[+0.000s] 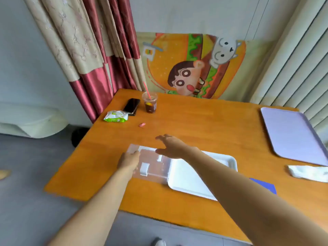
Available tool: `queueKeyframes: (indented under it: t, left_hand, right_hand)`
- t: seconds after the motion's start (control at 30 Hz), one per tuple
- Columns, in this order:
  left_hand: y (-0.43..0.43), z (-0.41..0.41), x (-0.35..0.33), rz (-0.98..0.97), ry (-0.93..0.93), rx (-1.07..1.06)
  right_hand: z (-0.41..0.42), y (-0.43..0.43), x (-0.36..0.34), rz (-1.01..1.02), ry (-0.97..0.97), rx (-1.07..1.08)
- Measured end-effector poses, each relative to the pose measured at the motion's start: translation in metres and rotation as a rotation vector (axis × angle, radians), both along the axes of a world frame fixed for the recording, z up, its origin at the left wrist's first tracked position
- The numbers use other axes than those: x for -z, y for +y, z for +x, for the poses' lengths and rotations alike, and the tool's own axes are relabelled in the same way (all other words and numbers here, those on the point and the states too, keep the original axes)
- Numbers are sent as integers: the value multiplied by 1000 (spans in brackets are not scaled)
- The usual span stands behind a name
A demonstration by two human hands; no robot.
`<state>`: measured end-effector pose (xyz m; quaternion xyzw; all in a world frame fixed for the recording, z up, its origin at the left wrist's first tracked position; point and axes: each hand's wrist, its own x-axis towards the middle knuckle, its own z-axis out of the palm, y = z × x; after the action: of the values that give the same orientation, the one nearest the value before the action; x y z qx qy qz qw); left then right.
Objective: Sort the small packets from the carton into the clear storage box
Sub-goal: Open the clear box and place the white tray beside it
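— While the left hand (128, 159) grips the clear storage box (152, 173) at lower centre, how far along?
— Early, I judge: perhaps two white packets (144, 168) inside, blurred; right hand (171, 147) spread open above; pink packet (142, 124) loose, upper left.

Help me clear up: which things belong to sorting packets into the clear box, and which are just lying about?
Job: clear storage box, left hand holding its edge, right hand over it, pink packet.
Lying about: phone, iced drink, green wipes pack, lilac tray, folded cloth.
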<state>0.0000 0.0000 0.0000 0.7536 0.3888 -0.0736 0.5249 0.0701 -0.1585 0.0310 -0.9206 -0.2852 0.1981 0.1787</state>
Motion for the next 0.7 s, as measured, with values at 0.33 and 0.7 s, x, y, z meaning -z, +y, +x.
queueKeyframes:
  t: [0.33, 0.7]
  left_hand:
    - [-16, -30, 63, -758, 184, -318]
    - [-13, -33, 83, -793, 113, -397]
  right_hand:
    - [-34, 8, 78, -236, -134, -58]
    - [-40, 14, 97, -236, -333, -25]
